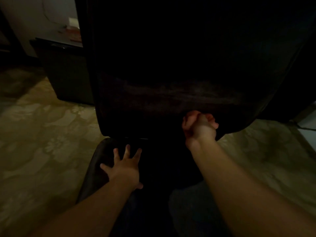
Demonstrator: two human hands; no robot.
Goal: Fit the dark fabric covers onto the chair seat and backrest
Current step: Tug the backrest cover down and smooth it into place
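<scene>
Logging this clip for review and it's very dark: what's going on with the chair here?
A person is fitting a dark fabric cover over the chair backrest. The right hand has a closed grip on the cover's lower edge, near the bottom of the backrest. The left hand lies flat with fingers spread on the chair seat. The cover already drapes most of the backrest; the dim light hides whether the seat is covered.

A single head-worn view looks forward and steeply down from close above the dark fabric-covered chair backrest [171, 65], which fills the upper middle. Both bare forearms reach in from the bottom edge, and pale flower-patterned floor [42, 134] shows at either side.
</scene>
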